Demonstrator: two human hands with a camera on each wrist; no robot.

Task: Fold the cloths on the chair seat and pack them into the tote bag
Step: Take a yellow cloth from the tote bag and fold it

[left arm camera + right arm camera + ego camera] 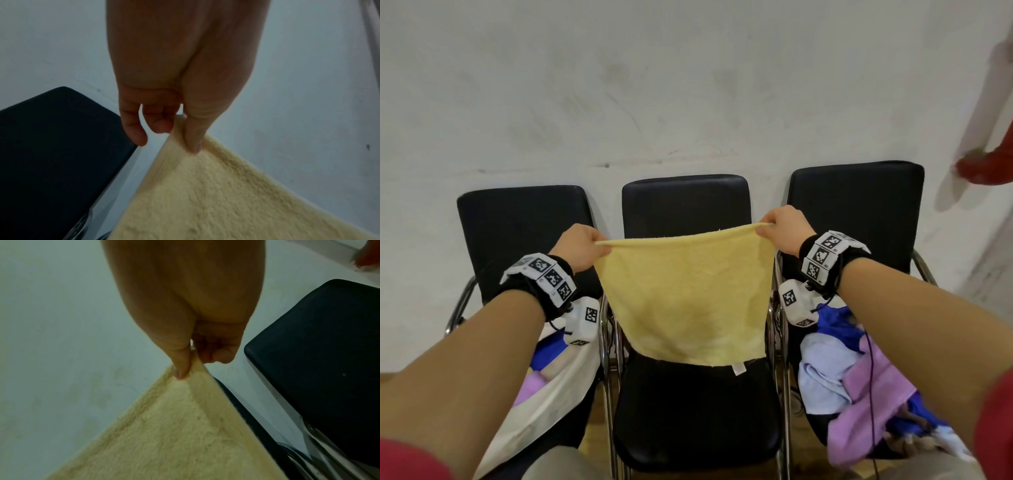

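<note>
Hands — left hand (582, 246) & right hand (782, 233) — pinch yellow towel (681, 301) corners, prob. taut.

**What the views conceal**

The yellow towel (683, 294) covers most of the middle chair's backrest (685, 202). The forearms hide part of the tote bag (544, 394) and the cloth pile (859, 383). A red object (986, 168) at the right edge is cropped and blurred, unidentifiable.
</note>
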